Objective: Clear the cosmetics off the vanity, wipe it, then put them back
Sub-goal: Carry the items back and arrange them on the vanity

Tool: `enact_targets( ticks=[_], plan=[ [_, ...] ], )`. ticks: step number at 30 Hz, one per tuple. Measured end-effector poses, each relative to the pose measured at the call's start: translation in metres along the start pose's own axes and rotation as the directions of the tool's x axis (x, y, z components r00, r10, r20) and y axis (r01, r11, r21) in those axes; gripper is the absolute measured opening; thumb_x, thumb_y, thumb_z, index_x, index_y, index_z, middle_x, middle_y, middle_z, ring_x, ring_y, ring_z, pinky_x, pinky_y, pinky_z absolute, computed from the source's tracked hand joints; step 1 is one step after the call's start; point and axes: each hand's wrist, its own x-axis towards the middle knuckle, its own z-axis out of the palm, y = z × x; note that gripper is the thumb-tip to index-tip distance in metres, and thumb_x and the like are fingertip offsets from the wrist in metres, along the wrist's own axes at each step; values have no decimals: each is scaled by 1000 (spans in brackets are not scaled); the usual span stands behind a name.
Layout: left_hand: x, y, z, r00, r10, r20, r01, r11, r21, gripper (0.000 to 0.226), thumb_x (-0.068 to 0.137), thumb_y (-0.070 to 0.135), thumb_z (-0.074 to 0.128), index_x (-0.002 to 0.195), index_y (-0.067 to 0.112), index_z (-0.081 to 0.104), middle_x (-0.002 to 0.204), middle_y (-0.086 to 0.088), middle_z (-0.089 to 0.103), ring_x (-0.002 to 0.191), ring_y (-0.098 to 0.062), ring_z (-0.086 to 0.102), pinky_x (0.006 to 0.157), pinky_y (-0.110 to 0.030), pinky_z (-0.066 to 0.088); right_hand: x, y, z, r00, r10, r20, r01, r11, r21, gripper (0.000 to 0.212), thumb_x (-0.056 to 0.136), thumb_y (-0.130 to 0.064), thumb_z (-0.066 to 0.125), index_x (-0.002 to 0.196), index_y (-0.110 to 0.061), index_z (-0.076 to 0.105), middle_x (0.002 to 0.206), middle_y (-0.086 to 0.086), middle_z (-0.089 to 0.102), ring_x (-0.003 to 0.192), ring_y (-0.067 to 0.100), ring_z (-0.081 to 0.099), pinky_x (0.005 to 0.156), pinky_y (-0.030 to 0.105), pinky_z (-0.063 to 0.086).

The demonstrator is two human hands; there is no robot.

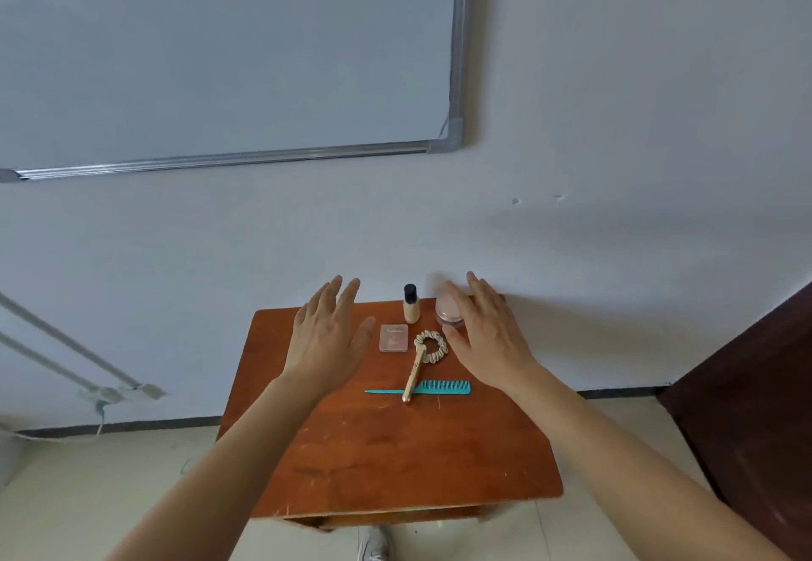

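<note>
A small brown wooden vanity table stands against the white wall. On its far half are a beige foundation bottle with a black cap, a pink jar, a clear pink compact, a beige scrunchie, a gold tube and a teal comb. The tube lies across the comb. My left hand hovers open, palm down, left of the compact. My right hand hovers open to the right, partly covering the jar. Neither hand holds anything.
A whiteboard hangs on the wall above. A dark wooden panel stands at the right. Pipes and a cable run along the wall at the left. A shoe shows below the table's front edge on the tiled floor.
</note>
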Motion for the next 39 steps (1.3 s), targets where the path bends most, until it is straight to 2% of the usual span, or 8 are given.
enact_targets(
  ticks=[8,16,21,25,28,31,35,39],
  plan=[
    [97,-28,59,966,90,241,-62,991,-120,65,98,49,43,153,26,16,160,-1,22,147,-22,21,116,-42,24,49,14,44,975,213,61,-210,977,-43,64,98,-42,50,152,-35,17,162,3,15,150,26,15,117,39,25],
    [143,-14,128,931,10,364,81,969,-233,68,95,47,52,151,25,21,156,0,31,141,-23,32,108,-41,37,84,54,92,957,245,156,-248,969,-4,64,99,-41,50,153,-29,18,162,7,18,148,28,22,113,39,33],
    [160,-5,179,928,-44,371,195,904,-380,69,90,48,60,148,27,29,149,2,42,133,-19,44,103,-39,44,108,79,139,962,186,200,-192,981,8,71,96,-44,53,154,-30,14,161,14,13,146,32,25,108,39,41],
    [160,4,203,948,-88,307,212,891,-400,46,91,41,61,133,26,46,120,5,64,94,-11,64,76,-28,52,117,91,160,979,124,162,-137,988,72,66,88,-43,67,142,-25,35,151,13,31,136,28,41,105,39,47],
    [158,7,202,959,-125,253,224,882,-415,35,95,35,58,127,22,51,114,2,67,96,-16,66,74,-25,49,120,93,154,984,146,102,-161,974,160,48,81,-35,76,117,-21,49,125,7,46,104,22,58,78,29,56],
    [154,7,189,960,-145,240,243,858,-452,35,94,35,59,125,19,52,109,3,68,93,-12,64,72,-20,45,114,94,144,982,139,131,-162,968,189,48,79,-30,79,115,-20,49,123,6,44,99,22,59,66,23,54],
    [152,12,147,976,-126,180,197,864,-464,36,94,44,56,121,21,51,98,10,65,82,-5,60,63,-15,42,94,94,115,981,163,104,-181,964,195,51,77,-35,79,117,-22,51,121,0,45,97,15,57,65,7,38],
    [143,17,106,995,17,103,30,898,-438,33,97,41,51,120,19,44,93,8,61,74,-9,56,57,-20,38,74,80,70,971,235,-36,-225,959,170,55,78,-41,77,124,-27,50,124,-3,46,106,13,56,68,11,42]
  ],
)
